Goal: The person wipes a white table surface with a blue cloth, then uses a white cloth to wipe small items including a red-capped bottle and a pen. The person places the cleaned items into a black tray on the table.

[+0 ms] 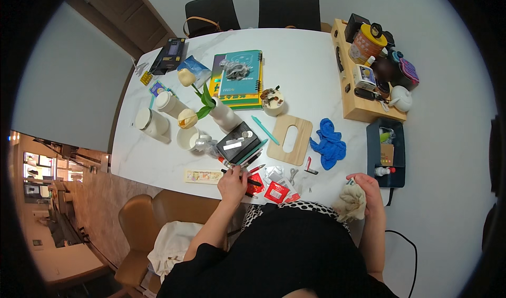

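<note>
My left hand (232,185) is at the table's near edge, its fingers closed around a black pen (254,182) that shows on both sides of them. A red pen (257,168) and several dark pens lie just beyond it. Red packets (276,192) sit to its right, beside a silver packet (273,173) and a coiled pale cable (293,174). My right hand (371,193) grips a crumpled cream cloth item (351,201) at the table's near right corner. A bunched blue cloth (329,143) lies beyond that hand.
A wooden board (278,147) with a slot lies mid-table, near a black box (237,141), a white vase (225,116) with tulips and a decorated candle (272,102). Books (241,86) are stacked farther back. At right stand a loaded wooden case (355,110) and a dark bin (372,139).
</note>
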`<action>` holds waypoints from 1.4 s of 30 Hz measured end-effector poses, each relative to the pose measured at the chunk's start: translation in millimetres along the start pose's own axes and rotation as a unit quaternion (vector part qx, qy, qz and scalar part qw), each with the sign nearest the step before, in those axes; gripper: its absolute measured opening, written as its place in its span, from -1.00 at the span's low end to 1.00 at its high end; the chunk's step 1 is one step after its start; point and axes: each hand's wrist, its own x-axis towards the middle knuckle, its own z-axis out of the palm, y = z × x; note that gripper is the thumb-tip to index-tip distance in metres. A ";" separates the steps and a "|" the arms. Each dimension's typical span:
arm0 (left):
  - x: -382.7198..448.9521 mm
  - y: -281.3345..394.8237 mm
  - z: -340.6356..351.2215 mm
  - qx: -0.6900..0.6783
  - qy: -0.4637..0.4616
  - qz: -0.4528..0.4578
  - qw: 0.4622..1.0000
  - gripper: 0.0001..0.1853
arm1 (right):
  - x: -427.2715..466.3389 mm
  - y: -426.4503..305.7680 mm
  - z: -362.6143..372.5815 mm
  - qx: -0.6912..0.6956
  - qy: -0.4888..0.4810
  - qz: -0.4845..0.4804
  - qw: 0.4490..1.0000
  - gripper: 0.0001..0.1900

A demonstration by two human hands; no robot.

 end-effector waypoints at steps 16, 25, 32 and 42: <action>-20.5 -48.0 -55.3 -0.551 0.219 -0.389 0.705 -0.81 | 4.4 -1.6 -6.9 0.012 -0.005 0.005 1.000 -0.70; -22.6 36.8 -87.4 -0.796 -0.073 -0.274 0.534 -0.73 | 20.5 2.8 4.4 0.219 -0.094 -0.058 0.970 -0.69; -7.6 165.0 -55.2 -0.769 -0.384 -0.148 0.489 -0.46 | 17.2 8.4 85.3 -0.043 0.056 -0.305 0.950 -0.71; 2.0 213.6 -61.7 -0.743 -0.321 -0.214 0.546 -0.49 | 5.1 0.6 84.7 -0.339 0.124 -0.522 0.773 -0.75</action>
